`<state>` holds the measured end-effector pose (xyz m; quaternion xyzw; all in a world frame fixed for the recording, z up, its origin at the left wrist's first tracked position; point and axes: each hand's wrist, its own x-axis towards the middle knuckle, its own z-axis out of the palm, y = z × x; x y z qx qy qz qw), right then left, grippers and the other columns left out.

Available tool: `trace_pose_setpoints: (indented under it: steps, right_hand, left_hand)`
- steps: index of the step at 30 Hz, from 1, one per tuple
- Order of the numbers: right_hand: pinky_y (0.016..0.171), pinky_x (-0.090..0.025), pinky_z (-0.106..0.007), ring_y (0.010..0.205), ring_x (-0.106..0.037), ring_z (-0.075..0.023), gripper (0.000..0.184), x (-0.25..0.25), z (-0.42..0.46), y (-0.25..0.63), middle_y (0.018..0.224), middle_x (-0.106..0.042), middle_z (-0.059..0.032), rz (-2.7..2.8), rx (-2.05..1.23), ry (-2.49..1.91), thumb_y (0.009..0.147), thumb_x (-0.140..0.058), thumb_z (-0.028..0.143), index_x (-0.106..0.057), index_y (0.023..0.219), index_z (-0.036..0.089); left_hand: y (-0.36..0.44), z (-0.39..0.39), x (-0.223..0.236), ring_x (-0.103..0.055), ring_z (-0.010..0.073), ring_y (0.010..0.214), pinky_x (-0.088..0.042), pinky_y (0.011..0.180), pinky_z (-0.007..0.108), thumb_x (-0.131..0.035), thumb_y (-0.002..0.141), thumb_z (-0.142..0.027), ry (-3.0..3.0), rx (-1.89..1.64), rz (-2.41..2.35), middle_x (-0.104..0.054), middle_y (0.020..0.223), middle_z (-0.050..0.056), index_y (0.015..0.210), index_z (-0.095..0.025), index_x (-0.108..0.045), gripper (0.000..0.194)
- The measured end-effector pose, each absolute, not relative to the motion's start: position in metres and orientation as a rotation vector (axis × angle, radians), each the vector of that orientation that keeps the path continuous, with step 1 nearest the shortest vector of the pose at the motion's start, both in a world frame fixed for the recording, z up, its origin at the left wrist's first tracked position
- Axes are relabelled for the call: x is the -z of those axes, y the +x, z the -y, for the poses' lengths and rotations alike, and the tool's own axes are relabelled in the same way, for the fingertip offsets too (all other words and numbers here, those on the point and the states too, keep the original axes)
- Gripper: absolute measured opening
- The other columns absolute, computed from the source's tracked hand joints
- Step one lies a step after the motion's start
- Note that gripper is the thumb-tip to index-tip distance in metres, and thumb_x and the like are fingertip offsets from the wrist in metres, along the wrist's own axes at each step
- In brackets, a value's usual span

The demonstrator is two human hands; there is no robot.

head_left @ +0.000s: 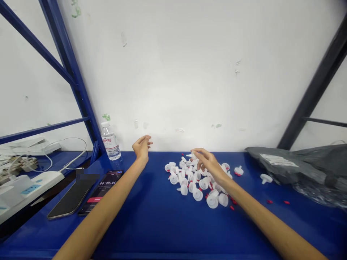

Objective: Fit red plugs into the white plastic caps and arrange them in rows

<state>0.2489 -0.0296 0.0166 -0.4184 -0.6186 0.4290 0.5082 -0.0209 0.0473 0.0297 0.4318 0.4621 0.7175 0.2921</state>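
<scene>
My right hand [208, 163] is at the far side of a heap of white plastic nozzle caps [197, 195], each with a round base and a thin spout. Its thumb and fingertips close on one white nozzle cap [192, 155] whose spout points left. Up by the wall, left of the heap, my left hand [141, 147] is raised with thumb and forefinger pinched together. What it holds, if anything, cannot be made out. Small red tips [232, 207] lie among and around the caps.
Two phones, one showing a timer [108, 183], and a water bottle [110, 142] are on the blue table [151, 224] at left. A power strip [35, 187] with cables lies beyond. Right are loose caps [266, 178] and a dark plastic bag [306, 168]. Blue frame posts [73, 79] rise behind.
</scene>
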Motion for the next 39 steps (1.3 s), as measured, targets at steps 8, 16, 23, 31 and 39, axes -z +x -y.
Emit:
trace_pose_setpoints:
  steps: [8, 16, 23, 31, 39]
  right_hand:
    - [0.048, -0.041, -0.02, 0.064, -0.065, -0.0116, 0.037, -0.01, 0.049, 0.252, 0.09, -0.066, -0.0021, 1.484, -1.376, -0.827, 0.084, -0.074, 0.045, -0.065, 0.112, 0.023]
    - [0.047, -0.041, -0.02, 0.067, -0.067, -0.0125, 0.039, -0.007, 0.061, 0.243, 0.109, -0.07, -0.0061, 1.699, -1.339, -0.786, 0.083, -0.076, 0.042, -0.065, 0.116, 0.026]
    - [0.052, -0.047, -0.022, 0.067, -0.066, -0.0132, 0.038, -0.019, 0.071, 0.242, 0.102, -0.073, -0.0065, 1.787, -1.14, -0.903, 0.08, -0.078, 0.043, -0.07, 0.111, 0.022]
    - [0.057, -0.054, -0.026, 0.075, -0.071, -0.0182, 0.037, -0.016, 0.073, 0.239, 0.102, -0.075, -0.0073, 1.79, -1.127, -0.898, 0.08, -0.078, 0.042, -0.071, 0.111, 0.023]
    - [0.077, -0.061, -0.033, 0.093, -0.074, -0.0241, 0.037, -0.015, 0.074, 0.237, 0.099, -0.078, -0.0078, 1.719, -1.235, -0.847, 0.074, -0.083, 0.034, -0.074, 0.107, 0.019]
  left_hand:
    - [-0.002, 0.029, -0.001, -0.059, 0.0089, 0.054, -0.038, 0.042, 0.019, -0.081, 0.072, -0.045, 1.383, -1.393, -1.043, -0.073, 0.088, 0.009, 0.098, -0.012, -0.075, 0.042]
    - [0.009, 0.067, -0.011, -0.059, 0.0116, 0.048, -0.038, 0.038, 0.019, -0.077, 0.077, -0.046, 1.551, -1.193, -1.088, -0.07, 0.065, 0.005, 0.096, -0.012, -0.074, 0.039]
    - [0.01, 0.068, -0.004, -0.057, 0.0111, 0.047, -0.04, 0.041, 0.019, -0.074, 0.081, -0.043, 1.601, -1.162, -1.052, -0.067, 0.057, 0.003, 0.101, -0.013, -0.077, 0.036]
    - [0.013, 0.072, -0.004, -0.058, 0.0125, 0.049, -0.039, 0.042, 0.02, -0.074, 0.081, -0.04, 1.627, -1.181, -1.048, -0.067, 0.059, 0.003, 0.099, -0.015, -0.079, 0.031]
    - [0.013, 0.074, -0.001, -0.058, 0.0108, 0.05, -0.038, 0.041, 0.02, -0.076, 0.08, -0.037, 1.643, -1.184, -1.0, -0.069, 0.074, 0.005, 0.092, -0.017, -0.08, 0.024]
